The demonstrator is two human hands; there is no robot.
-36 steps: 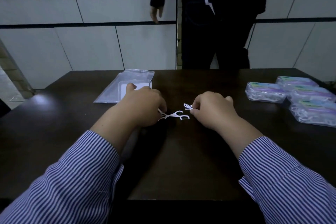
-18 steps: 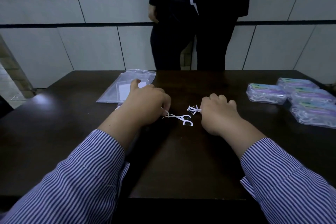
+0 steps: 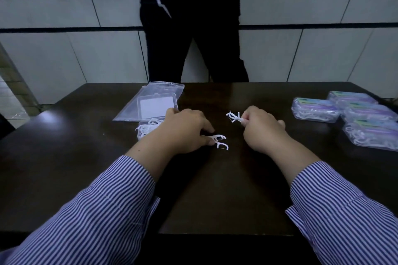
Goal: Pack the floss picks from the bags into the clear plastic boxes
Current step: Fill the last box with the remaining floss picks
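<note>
Left hand (image 3: 183, 129) is seen palm down on the dark tabletop (image 3: 215, 189), its thumb and forefinger pinched on the handles of two white floss picks (image 3: 219, 141) that lie on the surface just to its right. Right hand (image 3: 261, 129) is closed into a loose fist, and a small bunch of floss picks (image 3: 233, 116) is gripped between its thumb and fingers, the heads held clear of the tabletop and pointed left. Both forearms are covered by blue-and-white striped sleeves (image 3: 107, 211).

Behind the left hand, an open clear plastic box (image 3: 157, 104) is set on a flat clear bag (image 3: 150, 94); loose picks (image 3: 147, 128) are piled in its near half, partly hidden by the hand. At the right edge of the tabletop, four filled clear boxes (image 3: 314, 109) with coloured labels are grouped close together. A person in dark clothing (image 3: 189, 28) is seen standing past the far edge, before a tiled wall.
</note>
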